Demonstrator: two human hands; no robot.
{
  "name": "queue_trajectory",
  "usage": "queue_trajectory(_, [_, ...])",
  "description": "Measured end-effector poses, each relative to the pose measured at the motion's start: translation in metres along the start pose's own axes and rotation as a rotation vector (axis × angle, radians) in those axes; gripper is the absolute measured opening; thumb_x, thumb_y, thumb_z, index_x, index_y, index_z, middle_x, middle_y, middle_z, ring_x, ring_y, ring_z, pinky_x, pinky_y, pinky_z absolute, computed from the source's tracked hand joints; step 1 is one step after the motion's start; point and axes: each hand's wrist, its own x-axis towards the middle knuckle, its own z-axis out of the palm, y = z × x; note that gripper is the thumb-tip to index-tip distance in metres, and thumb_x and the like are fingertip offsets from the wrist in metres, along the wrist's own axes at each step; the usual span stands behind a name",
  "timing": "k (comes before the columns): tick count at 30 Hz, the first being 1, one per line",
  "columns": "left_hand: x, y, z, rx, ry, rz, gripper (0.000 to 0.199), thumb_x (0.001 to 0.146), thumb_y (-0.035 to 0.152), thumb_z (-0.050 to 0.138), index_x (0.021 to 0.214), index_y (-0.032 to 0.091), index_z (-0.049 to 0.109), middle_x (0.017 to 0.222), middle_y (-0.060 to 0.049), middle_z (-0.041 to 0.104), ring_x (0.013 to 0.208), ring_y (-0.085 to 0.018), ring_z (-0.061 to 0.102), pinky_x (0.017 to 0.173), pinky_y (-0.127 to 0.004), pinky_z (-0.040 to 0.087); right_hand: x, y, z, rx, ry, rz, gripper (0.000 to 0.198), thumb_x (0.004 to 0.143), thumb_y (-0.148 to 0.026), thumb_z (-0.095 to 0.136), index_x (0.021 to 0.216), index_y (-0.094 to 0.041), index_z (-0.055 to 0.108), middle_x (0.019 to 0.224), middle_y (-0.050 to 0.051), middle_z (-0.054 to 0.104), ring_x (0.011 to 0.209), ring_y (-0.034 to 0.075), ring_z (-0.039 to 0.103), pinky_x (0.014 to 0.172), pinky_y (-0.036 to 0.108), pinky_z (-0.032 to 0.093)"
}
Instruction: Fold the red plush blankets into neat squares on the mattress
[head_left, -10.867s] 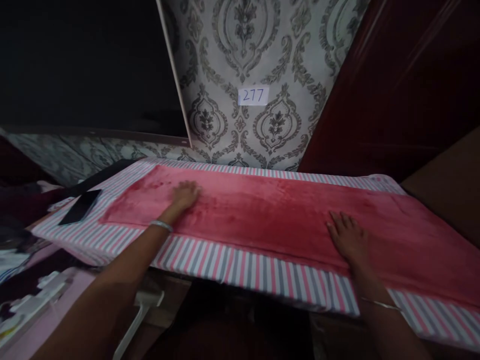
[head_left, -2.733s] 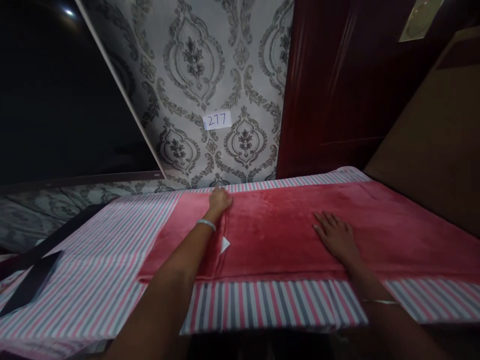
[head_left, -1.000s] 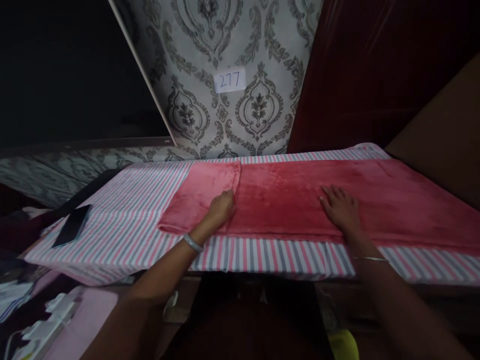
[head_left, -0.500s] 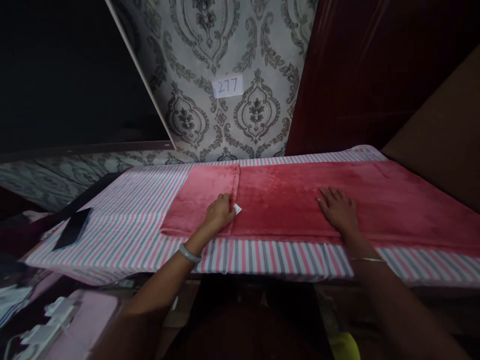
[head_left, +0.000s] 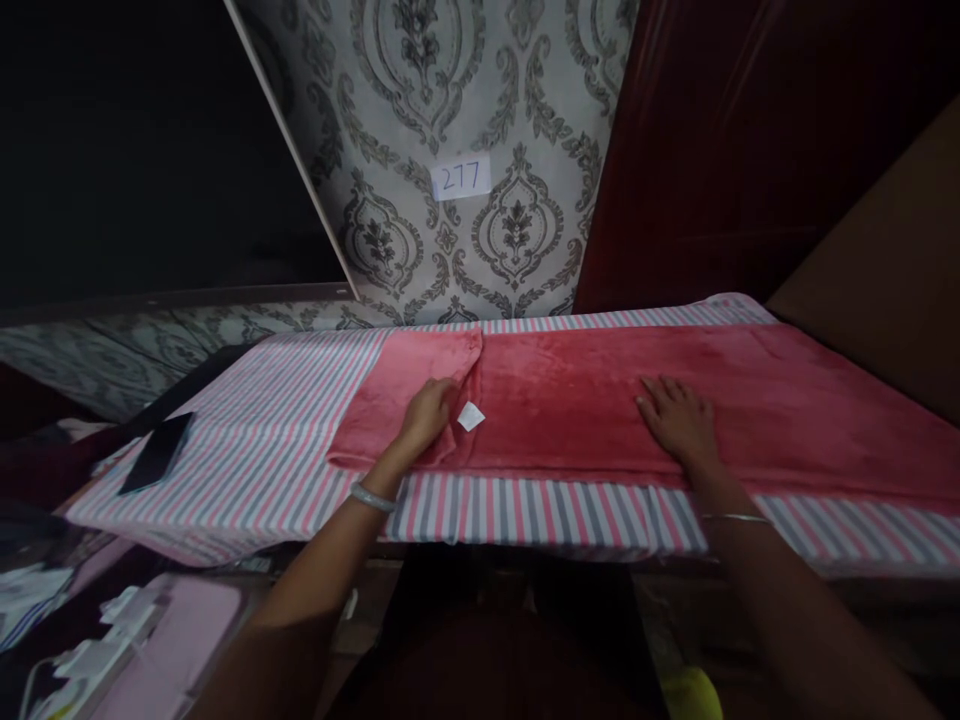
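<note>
A long pinkish-red plush blanket [head_left: 562, 410] lies in a strip across the striped cloth [head_left: 255, 430], its left end folded over to the right. My left hand [head_left: 429, 414] is closed on the edge of that folded flap, which it pulls up and back a little. Just right of those fingers, a small white tag [head_left: 471, 416] lies exposed on the blanket. My right hand [head_left: 681, 420] rests flat on the blanket's middle, fingers spread.
A black phone [head_left: 159, 452] lies at the cloth's left end. Behind it stands a large dark screen [head_left: 165, 150]. A paper marked 277 [head_left: 461, 178] is on the patterned wall. White power strips [head_left: 112, 640] sit at lower left.
My left hand has moved slightly left, drawing the flap's edge back, so the white tag shows fully. My right hand has stayed in place.
</note>
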Motion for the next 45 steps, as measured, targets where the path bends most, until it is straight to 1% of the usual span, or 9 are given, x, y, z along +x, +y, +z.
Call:
queue_trajectory(4, [-0.001, 0.005, 0.003, 0.138, -0.116, 0.03, 0.027, 0.086, 0.004, 0.048, 0.087, 0.02, 0.07, 0.101, -0.006, 0.065, 0.098, -0.018, 0.064, 0.09, -0.028, 0.05, 0.0, -0.001, -0.003, -0.01, -0.002, 0.002, 0.06, 0.105, -0.049, 0.023, 0.149, -0.024, 0.055, 0.156, 0.012, 0.051, 0.14, 0.035, 0.045, 0.11, 0.058, 0.039])
queue_trajectory(6, [-0.002, 0.008, 0.002, 0.167, -0.142, 0.007, 0.017, 0.083, 0.009, 0.058, 0.092, 0.019, 0.068, 0.104, -0.006, 0.063, 0.095, -0.019, 0.063, 0.088, -0.029, 0.051, -0.001, -0.003, -0.004, 0.001, -0.008, 0.005, 0.06, 0.105, -0.049, 0.024, 0.149, -0.023, 0.054, 0.155, 0.013, 0.051, 0.141, 0.035, 0.045, 0.11, 0.06, 0.039])
queue_trajectory(9, [-0.006, 0.01, -0.002, 0.164, -0.219, 0.051, 0.032, 0.074, 0.014, 0.072, 0.105, 0.017, 0.065, 0.116, -0.008, 0.058, 0.09, -0.019, 0.063, 0.085, -0.03, 0.053, -0.001, -0.004, -0.004, 0.03, -0.005, 0.011, 0.06, 0.105, -0.049, 0.024, 0.149, -0.022, 0.055, 0.155, 0.015, 0.051, 0.141, 0.036, 0.044, 0.111, 0.062, 0.039])
queue_trajectory(17, [-0.005, 0.0, -0.003, 0.077, -0.197, 0.116, 0.021, 0.078, 0.019, 0.071, 0.098, 0.018, 0.064, 0.106, -0.005, 0.057, 0.089, -0.019, 0.059, 0.086, -0.032, 0.052, 0.005, -0.009, -0.01, 0.108, 0.033, 0.053, 0.054, 0.099, -0.044, 0.04, 0.143, -0.018, 0.06, 0.152, 0.02, 0.052, 0.141, 0.039, 0.043, 0.109, 0.064, 0.04])
queue_trajectory(21, [-0.001, -0.009, 0.005, -0.006, -0.107, 0.094, 0.015, 0.081, 0.017, 0.066, 0.096, 0.017, 0.067, 0.1, -0.004, 0.06, 0.087, -0.018, 0.06, 0.083, -0.031, 0.051, -0.011, -0.069, -0.016, 0.437, 0.18, -0.199, 0.048, 0.097, -0.036, 0.044, 0.133, -0.014, 0.066, 0.137, 0.02, 0.064, 0.131, 0.034, 0.055, 0.111, 0.057, 0.043])
queue_trajectory(25, [0.004, -0.017, 0.011, -0.078, -0.053, 0.102, 0.019, 0.075, 0.012, 0.069, 0.093, 0.017, 0.069, 0.097, -0.005, 0.064, 0.091, -0.02, 0.062, 0.086, -0.032, 0.052, -0.041, -0.165, -0.013, 0.785, 0.087, -0.58, 0.038, 0.098, -0.033, 0.047, 0.126, -0.023, 0.071, 0.124, 0.011, 0.073, 0.118, 0.027, 0.065, 0.107, 0.049, 0.051])
queue_trajectory(29, [0.007, -0.022, 0.014, -0.112, -0.03, 0.134, 0.019, 0.075, 0.009, 0.066, 0.091, 0.017, 0.071, 0.096, -0.006, 0.066, 0.099, -0.022, 0.064, 0.094, -0.035, 0.053, -0.05, -0.234, -0.007, 0.912, 0.053, -0.731, 0.036, 0.096, -0.024, 0.05, 0.124, -0.022, 0.072, 0.124, 0.011, 0.073, 0.12, 0.025, 0.064, 0.109, 0.049, 0.048])
queue_trajectory(35, [0.004, -0.033, 0.011, -0.19, 0.005, 0.147, 0.039, 0.071, 0.008, 0.066, 0.109, 0.017, 0.071, 0.11, -0.007, 0.068, 0.108, -0.023, 0.065, 0.103, -0.04, 0.053, -0.04, -0.257, -0.001, 0.82, -0.064, -0.697, 0.042, 0.093, -0.013, 0.051, 0.13, -0.02, 0.068, 0.129, 0.012, 0.07, 0.122, 0.024, 0.061, 0.11, 0.047, 0.047])
queue_trajectory(45, [0.014, -0.024, -0.038, -0.313, 0.024, 0.234, 0.059, 0.069, 0.006, 0.055, 0.124, 0.021, 0.071, 0.112, -0.004, 0.071, 0.109, -0.021, 0.064, 0.104, -0.037, 0.053, -0.046, -0.267, -0.031, 0.394, -0.214, -0.749, 0.044, 0.105, -0.025, 0.043, 0.147, -0.029, 0.057, 0.154, 0.008, 0.054, 0.121, 0.031, 0.052, 0.095, 0.045, 0.049])
